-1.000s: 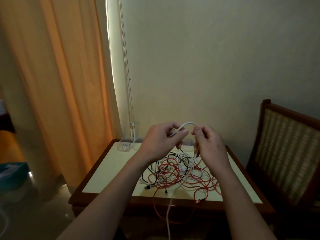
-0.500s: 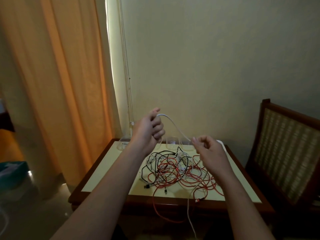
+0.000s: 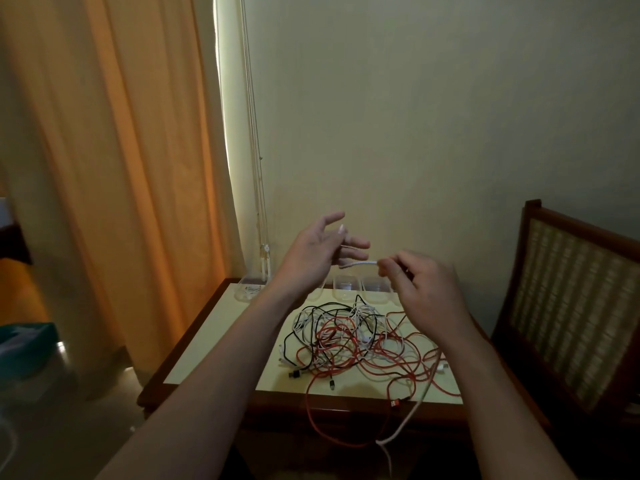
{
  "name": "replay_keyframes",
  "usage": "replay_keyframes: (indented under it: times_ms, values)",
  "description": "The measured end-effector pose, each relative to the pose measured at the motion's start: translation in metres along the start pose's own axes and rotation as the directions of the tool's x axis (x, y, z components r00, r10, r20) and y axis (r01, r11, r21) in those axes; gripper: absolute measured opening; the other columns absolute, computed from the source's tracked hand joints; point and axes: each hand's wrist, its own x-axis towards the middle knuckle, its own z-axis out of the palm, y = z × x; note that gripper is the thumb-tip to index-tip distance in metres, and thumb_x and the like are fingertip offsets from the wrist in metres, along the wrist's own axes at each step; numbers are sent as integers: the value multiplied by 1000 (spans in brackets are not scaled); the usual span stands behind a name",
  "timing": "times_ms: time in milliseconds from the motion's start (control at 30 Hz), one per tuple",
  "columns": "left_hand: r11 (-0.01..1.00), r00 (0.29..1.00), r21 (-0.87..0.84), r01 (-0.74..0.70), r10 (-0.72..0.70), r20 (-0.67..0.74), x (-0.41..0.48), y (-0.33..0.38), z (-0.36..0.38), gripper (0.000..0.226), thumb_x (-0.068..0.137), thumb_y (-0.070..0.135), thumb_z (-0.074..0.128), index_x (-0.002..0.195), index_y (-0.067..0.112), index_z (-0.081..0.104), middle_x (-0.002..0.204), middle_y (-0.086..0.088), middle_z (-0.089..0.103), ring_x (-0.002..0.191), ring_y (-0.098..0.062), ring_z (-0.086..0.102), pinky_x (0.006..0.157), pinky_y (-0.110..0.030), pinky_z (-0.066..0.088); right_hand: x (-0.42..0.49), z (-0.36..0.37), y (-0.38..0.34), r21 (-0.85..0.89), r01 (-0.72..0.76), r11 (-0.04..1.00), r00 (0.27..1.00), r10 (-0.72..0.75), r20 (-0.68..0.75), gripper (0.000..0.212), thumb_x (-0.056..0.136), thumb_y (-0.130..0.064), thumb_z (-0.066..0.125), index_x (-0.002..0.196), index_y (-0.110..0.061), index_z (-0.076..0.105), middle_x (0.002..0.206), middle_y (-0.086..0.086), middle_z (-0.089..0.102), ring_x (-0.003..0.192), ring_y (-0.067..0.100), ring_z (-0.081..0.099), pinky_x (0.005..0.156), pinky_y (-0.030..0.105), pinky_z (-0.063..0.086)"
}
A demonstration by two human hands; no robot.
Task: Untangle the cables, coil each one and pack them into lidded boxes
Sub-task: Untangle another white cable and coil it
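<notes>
Clear boxes line the table's far edge at mid-frame; the leftmost box holds something white. Above the cable tangle, the blurred right hand pinches the white cable in its fingers. The left hand, fingers spread, is just beside the cable's end.

A tangle of red, black and white cables lies on the right half of the pale-topped wooden table, with clear plastic boxes behind it along the far edge. Above it the right hand pinches a thin white cable, the left hand beside it. A cane-backed wooden chair stands right of the table.
</notes>
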Motion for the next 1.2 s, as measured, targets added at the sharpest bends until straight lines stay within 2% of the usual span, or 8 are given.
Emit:
replay_keyframes:
  times_ms: [167,367,500,600,733,867,1100,1200]
  values:
    - [999,994,41,15,-19,106,-4,8,10,33,109,17,33,136,12,51,73,-4,59,56,-12,57,56,-22,48,18,-2,-13,-23,72,997,992,-74,-99,24,98,-30,65,81,-14,73,59,-13,56,55,6,51,51,18,33]
    - [908,977,-377,183,-124,175,4,15,16,35,108,15,33,131,4,57,54,8,27,41,-4,20,43,-18,23,24,-3,-23,211,-98,973,976,135,-169,24,93,-41,68,84,-19,68,70,-8,64,59,2,53,54,17,40]
    - [866,965,-438,241,-165,204,4,17,13,35,104,15,39,129,4,61,56,7,21,40,-4,17,43,-19,19,17,1,-17,340,-226,913,955,277,-107,27,100,-38,60,88,-17,72,78,-2,70,71,13,63,64,28,48]
    - [890,958,-375,259,-189,213,4,13,15,34,104,18,39,125,5,63,56,7,20,41,-5,17,43,-21,19,17,5,-18,352,-237,906,951,290,-105,30,98,-40,62,83,-15,69,70,0,65,60,15,53,59,33,44]
    - [915,969,-336,224,-171,180,1,10,18,30,106,20,39,119,8,63,56,7,20,44,-7,16,48,-25,15,22,6,-22,371,-207,905,960,260,-100,32,96,-42,64,77,-17,66,57,-12,53,51,2,40,51,24,33]
    - [917,975,-349,193,-138,176,-1,12,21,32,108,23,37,122,6,61,55,8,22,42,-6,17,45,-23,15,19,3,-26,393,-257,883,964,265,36,39,102,-44,52,74,-20,64,47,-17,50,42,2,38,44,15,28]
    - [957,990,-273,96,-64,125,-1,7,23,29,107,29,42,116,8,60,57,7,31,47,-8,29,50,-21,31,22,4,-27,392,-230,891,966,258,-20,40,102,-45,52,76,-19,68,63,-6,61,47,-1,43,46,18,34]
    - [937,990,-337,93,-52,129,-1,4,27,30,109,27,38,107,9,62,57,6,27,45,-7,24,48,-22,27,22,5,-25,385,-222,896,968,250,-23,40,103,-45,50,76,-20,67,65,-5,61,48,1,42,47,20,34]
